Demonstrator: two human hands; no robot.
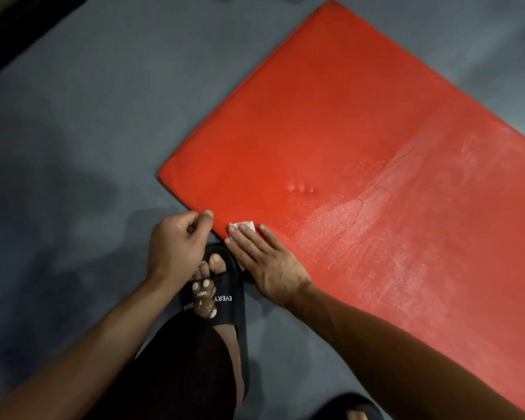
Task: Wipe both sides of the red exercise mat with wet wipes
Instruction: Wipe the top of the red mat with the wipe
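While the flat red foam exercise mat lay on the grey floor, the right hand pressed a white wet wipe flat-fingered at its near edge; the left hand pinched the mat's edge.

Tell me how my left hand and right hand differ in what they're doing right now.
The left hand is curled, gripping the red mat at its near edge; the right hand lies flat, fingers straight, pressing the white wipe onto the mat's surface. Both hands touch the mat near the same corner.
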